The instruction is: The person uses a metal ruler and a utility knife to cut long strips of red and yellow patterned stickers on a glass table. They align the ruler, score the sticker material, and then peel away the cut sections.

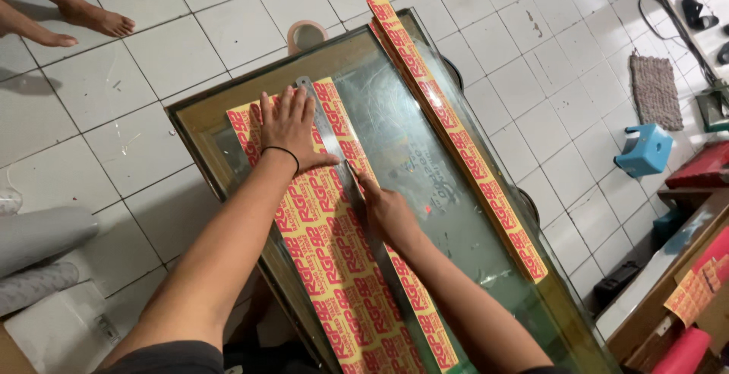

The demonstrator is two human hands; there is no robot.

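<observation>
A yellow sheet with red printing [334, 268] lies on a glass-topped table [425, 138]. A long metal ruler [328, 135] rests lengthwise on the sheet. My left hand [288, 127] lies flat with fingers spread, pressing the sheet and the ruler's far part. My right hand [383, 207] is closed around a small cutting tool at the ruler's right edge; the tool is mostly hidden by the fingers. A narrow strip of the same yellow printed material [456, 135] lies along the table's right side.
A roll of tape [306, 34] sits at the table's far edge. Another person's bare feet [95, 18] stand on the white tiled floor at upper left. A blue stool [645, 150], a grey mat [657, 89] and red items on a shelf are at right. Grey rolls lie at left.
</observation>
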